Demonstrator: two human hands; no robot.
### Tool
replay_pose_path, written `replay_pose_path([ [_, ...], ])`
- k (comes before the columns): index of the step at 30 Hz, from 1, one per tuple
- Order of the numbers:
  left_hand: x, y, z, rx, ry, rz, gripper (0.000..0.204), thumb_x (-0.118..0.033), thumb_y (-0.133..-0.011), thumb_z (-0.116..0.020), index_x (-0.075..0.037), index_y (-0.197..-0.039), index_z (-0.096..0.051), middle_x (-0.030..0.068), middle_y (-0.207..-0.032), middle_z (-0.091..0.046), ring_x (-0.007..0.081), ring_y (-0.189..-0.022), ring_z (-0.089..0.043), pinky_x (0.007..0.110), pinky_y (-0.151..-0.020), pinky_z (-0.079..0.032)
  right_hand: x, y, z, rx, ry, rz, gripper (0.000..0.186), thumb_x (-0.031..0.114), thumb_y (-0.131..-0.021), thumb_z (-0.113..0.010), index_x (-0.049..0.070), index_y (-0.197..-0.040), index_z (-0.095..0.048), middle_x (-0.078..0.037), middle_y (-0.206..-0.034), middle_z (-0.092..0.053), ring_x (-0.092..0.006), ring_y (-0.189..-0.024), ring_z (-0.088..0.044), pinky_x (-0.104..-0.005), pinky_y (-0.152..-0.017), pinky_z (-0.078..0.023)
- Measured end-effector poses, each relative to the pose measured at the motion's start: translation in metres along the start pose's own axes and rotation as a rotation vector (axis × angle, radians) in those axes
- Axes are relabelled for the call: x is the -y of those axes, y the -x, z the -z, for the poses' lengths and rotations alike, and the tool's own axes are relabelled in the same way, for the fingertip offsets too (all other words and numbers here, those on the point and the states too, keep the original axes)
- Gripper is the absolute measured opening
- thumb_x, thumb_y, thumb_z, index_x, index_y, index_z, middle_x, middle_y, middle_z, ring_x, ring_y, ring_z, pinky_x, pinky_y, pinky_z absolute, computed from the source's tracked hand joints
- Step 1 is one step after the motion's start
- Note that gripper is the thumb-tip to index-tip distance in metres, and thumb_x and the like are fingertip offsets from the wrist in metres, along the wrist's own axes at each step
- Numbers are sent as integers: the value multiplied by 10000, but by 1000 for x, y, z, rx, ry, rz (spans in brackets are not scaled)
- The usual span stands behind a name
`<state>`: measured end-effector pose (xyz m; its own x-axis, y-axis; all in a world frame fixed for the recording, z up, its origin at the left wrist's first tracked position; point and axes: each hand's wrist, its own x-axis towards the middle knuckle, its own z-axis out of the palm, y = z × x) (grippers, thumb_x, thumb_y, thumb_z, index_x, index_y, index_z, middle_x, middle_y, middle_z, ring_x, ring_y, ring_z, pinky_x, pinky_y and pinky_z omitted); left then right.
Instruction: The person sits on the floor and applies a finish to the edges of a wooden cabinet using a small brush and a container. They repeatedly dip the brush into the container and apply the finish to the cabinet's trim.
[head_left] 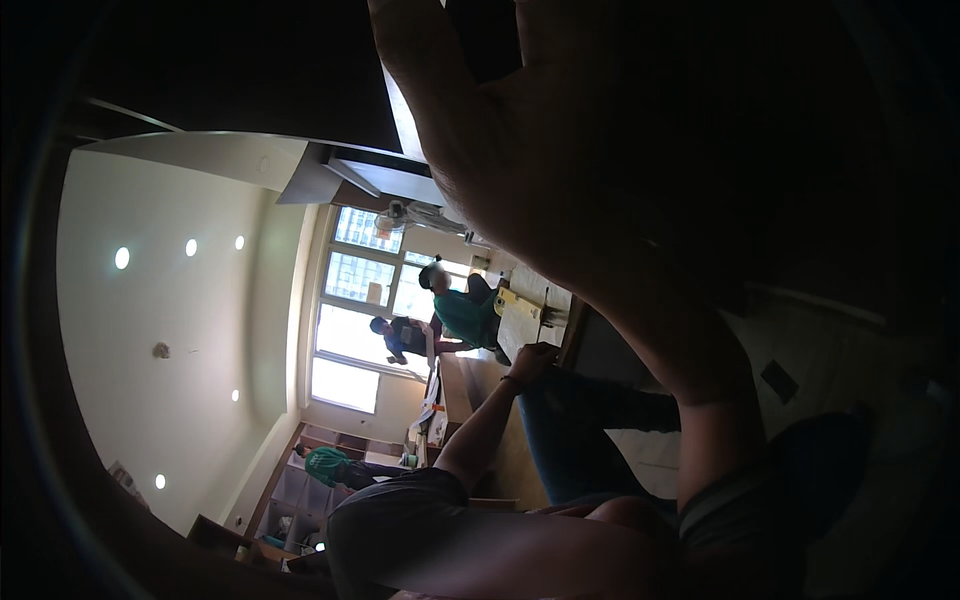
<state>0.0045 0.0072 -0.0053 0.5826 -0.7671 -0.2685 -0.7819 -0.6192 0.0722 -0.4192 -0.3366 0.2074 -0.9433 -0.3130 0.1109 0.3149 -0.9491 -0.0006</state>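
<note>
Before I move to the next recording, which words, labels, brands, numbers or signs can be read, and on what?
No text can be read.
Distant green cloth shirt, lower left: any markings too small to read.
Distant dark cloth shirt: any markings too blurred to read.

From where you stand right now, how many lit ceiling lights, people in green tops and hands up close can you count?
Lit ceiling lights: 5
People in green tops: 2
Hands up close: 2
Total: 9
</note>
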Motion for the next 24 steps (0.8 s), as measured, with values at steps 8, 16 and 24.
replay_pose_path([
  [8, -1, 10, -5, -9, -8, 39, 312, -265, -974, -647, -19, -1131, -758, 139, -998, -780, 218, -892, -755, 358, -831, -578, -13, 48, 45, 112, -65, -43, 236, -11, -938, -700, -23, -1172, -673, -133, -1062, -682, -140, -874, -652, -273, -767, -537],
  [16, -9, -10, -14, 15, 48, 47, 341, -311, -983, -655, -8, -1090, -769, 132, -961, -781, 218, -893, -750, 353, -832, -569, -6, 90, 89, 218, 35, -490, 77, 44, -944, -723, 28, -1006, -766, -57, -862, -765, -70, -732, -687, -234, -668, -552],
  [24, 19, -10, -16, 43, 127, 28, 339, -323, -983, -655, -19, -1075, -773, 123, -951, -776, 201, -889, -740, 346, -835, -554, -32, 134, 122, 255, 201, -719, 86, 87, -938, -745, 17, -984, -768, -92, -840, -771, -125, -721, -726, -257, -666, -576],
])
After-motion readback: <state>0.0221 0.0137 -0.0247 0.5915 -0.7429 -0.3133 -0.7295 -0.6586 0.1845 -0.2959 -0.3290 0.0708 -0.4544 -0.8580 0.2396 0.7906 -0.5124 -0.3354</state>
